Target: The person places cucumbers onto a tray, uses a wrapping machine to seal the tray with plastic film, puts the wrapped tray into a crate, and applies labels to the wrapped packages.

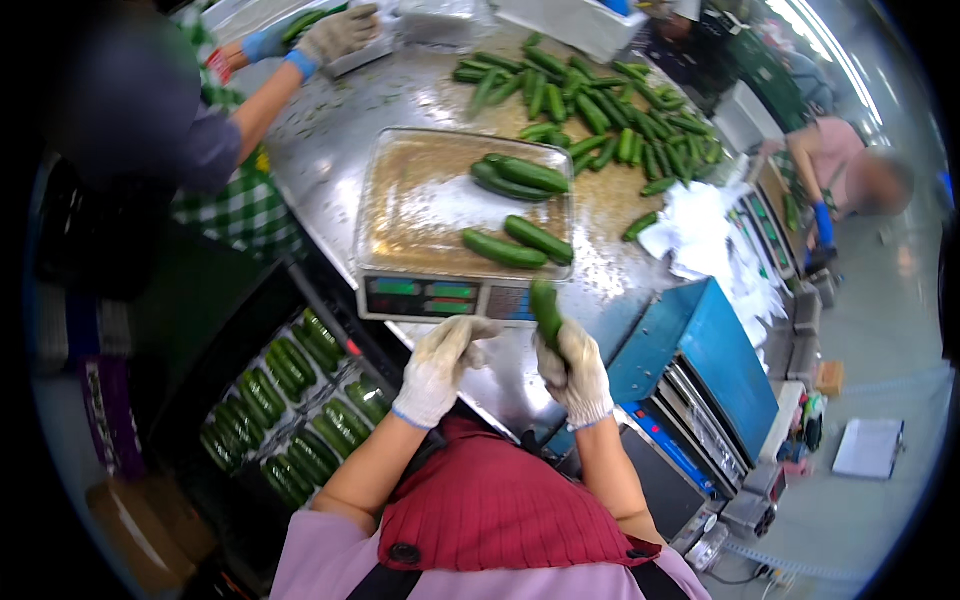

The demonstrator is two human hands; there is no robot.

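My right hand (pixel 578 378), in a white glove, grips an upright-pointing cucumber (pixel 546 315) just in front of the digital scale (pixel 420 298). My left hand (pixel 440 365), also gloved, is open with loosely bent fingers below the scale's display, holding nothing that I can see. On the scale's steel pan (pixel 410 200) lie several cucumbers (pixel 515 240), in two groups. Behind and right of the scale, a heap of loose cucumbers (pixel 600 110) covers part of the steel table (pixel 305 150).
A black crate (pixel 190 420) with wrapped cucumber packs (pixel 285 370) stands lower left. A co-worker's gloved hands (pixel 335 38) hold cucumbers at upper left; another person (pixel 840 165) works at right. White bags (pixel 690 230) and a teal metal box (pixel 720 370) sit to my right.
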